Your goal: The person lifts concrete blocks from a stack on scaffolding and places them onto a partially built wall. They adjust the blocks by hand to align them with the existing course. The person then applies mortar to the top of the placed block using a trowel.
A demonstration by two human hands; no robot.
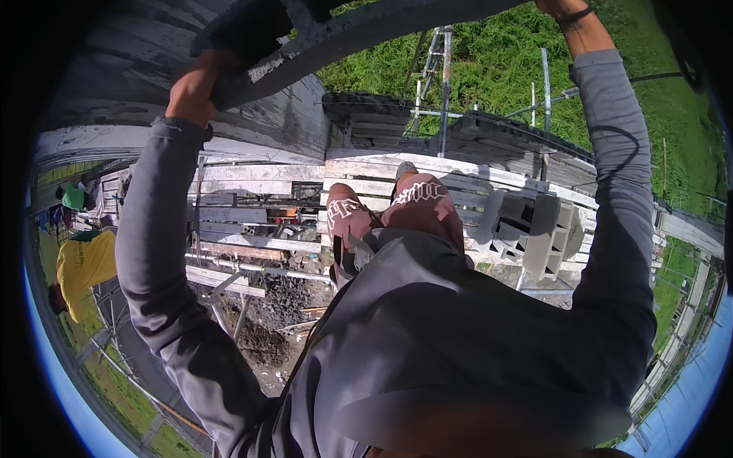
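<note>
In the head view, a long dark beam (359, 30) is seen crossing the top of the picture, rough and stained with grey cement. The left hand (195, 84) is wrapped around the beam's lower left stretch, fingers closed on it, with the grey sleeve running down from the wrist. The right hand (561, 9) is raised to the same beam further along, well apart from the left, but it is cut by the top edge, so whether its fingers are closed cannot be told; a dark band is worn at its wrist.

Below and between the two arms, wooden planks (382, 172) are laid side by side as a platform. The person's knees in dark red shorts (416, 206) are seen above these planks. Under the right arm, a stack of grey concrete blocks (531, 229) rests on the planks. Beyond the beam, past the right hand, metal scaffold poles (444, 84) stand against green grass (504, 61). Far below the left arm, another person in a yellow shirt (84, 263) is seen on the ground.
</note>
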